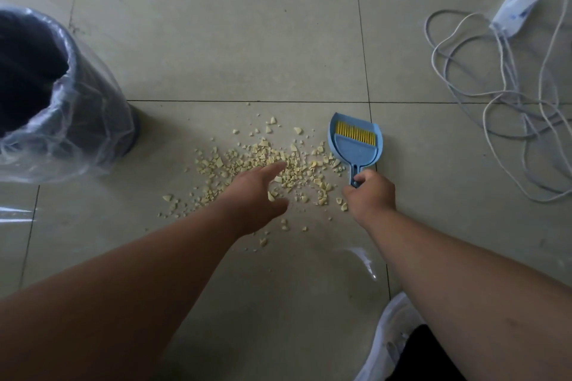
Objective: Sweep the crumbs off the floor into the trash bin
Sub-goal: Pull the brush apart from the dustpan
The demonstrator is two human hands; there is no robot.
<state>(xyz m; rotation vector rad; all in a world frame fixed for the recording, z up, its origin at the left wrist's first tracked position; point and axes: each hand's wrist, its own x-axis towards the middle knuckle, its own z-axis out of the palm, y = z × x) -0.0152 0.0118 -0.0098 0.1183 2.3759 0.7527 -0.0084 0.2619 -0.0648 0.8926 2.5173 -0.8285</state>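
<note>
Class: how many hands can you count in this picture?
2: the open left hand over the pale yellow crumbs, and the right hand gripping the blue plastic dustpan handle.

left hand (253, 195) spread open, right hand (371, 192) fisted

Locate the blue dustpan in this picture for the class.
In the head view, the blue dustpan lies on the floor right of centre, at the right edge of the crumbs, its handle gripped by the right hand.
</note>
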